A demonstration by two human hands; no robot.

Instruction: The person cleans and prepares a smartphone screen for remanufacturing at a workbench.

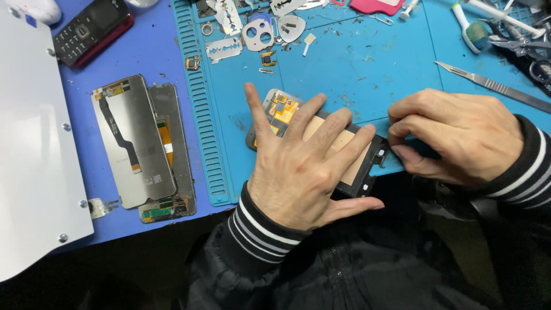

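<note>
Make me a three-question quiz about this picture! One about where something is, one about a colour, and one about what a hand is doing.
1. Where do the two spare phone screens lie?
A. left of the ridged mat
B. on the open phone
C. under the scalpel

2. What colour is the ridged mat?
A. red
B. turquoise blue
C. yellow

3. How is the left hand?
A. closed in a fist
B. lifted in the air
C. spread flat on the open phone

Answers: 1 A, they rest on the darker blue table beside the mat's edge. 2 B, its bare top shows it. 3 C, the fingers fan out, pressing down, while the right hand pinches the phone's end.
</note>
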